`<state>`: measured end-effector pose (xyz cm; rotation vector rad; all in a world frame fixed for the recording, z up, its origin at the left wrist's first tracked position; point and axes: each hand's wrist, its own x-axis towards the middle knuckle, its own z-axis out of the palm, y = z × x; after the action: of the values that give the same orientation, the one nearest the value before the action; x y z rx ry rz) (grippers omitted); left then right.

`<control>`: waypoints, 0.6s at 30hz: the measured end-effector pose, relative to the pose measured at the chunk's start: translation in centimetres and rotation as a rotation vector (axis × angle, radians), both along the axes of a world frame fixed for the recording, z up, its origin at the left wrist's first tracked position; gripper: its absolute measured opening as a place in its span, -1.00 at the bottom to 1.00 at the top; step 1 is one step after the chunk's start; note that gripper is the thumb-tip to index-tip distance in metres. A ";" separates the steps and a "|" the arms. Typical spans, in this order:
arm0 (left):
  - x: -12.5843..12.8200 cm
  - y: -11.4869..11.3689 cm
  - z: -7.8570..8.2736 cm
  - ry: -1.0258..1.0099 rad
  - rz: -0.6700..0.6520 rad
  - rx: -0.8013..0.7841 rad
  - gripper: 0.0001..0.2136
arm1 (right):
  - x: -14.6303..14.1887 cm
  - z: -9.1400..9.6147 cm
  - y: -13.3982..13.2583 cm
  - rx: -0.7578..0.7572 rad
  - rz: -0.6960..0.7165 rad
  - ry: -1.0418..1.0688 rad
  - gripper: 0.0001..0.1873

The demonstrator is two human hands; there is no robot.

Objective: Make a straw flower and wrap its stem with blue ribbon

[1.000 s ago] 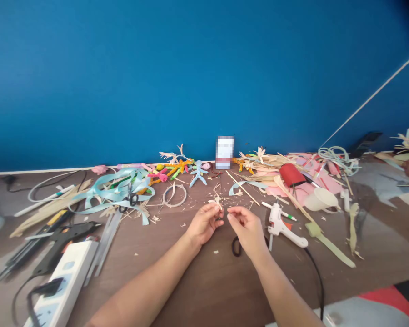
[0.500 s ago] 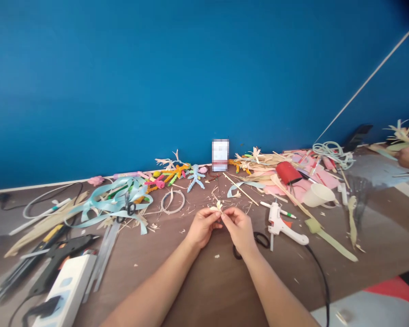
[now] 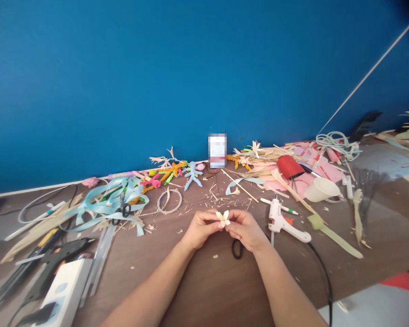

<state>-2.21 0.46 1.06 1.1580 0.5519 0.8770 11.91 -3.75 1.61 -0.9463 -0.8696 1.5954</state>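
Observation:
Between my two hands sits a small cream flower [image 3: 222, 218] with several pointed petals, facing up. My left hand [image 3: 204, 228] pinches it from the left with thumb and fingers. From the right, my right hand [image 3: 245, 229] grips its other side, thumb pressed near the base. The lower part of the flower is hidden by my fingers. Black scissors [image 3: 237, 249] lie on the table [image 3: 204, 290], partly under my right hand. Just right of that hand is a white glue gun [image 3: 284, 222] with a black cord.
Pale blue ribbon [image 3: 102, 200], a black glue gun [image 3: 59, 254] and a white power strip [image 3: 66, 284] lie to the left. Coloured craft pieces [image 3: 172, 171] and a phone-like screen [image 3: 217, 151] line the wall. At right are a white cup [image 3: 322, 189] and a red cup [image 3: 289, 167].
The flower has tilted so its open petals show more fully between my hands. My fingers have shifted around it. The whole view has moved slightly.

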 end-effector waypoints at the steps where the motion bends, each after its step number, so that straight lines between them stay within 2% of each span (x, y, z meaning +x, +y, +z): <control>1: -0.1 0.0 0.0 0.010 -0.013 0.014 -0.91 | 0.2 0.0 0.0 -0.013 0.012 0.000 -0.84; 7: -0.3 0.2 0.1 0.016 -0.042 0.115 -0.94 | 0.5 -0.2 -0.1 -0.041 0.062 0.008 -0.84; 13: -0.5 -0.1 0.8 0.016 -0.092 0.140 -0.97 | 0.5 0.0 -0.4 -0.024 0.091 0.024 -0.79; 18: -0.5 -0.3 0.8 0.033 -0.054 0.141 -0.93 | 0.3 -0.2 -0.4 -0.003 0.070 0.023 -0.78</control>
<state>-2.68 0.17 1.84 1.3114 0.4898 0.8617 12.22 -4.19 1.41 -0.9073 -0.8929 1.6642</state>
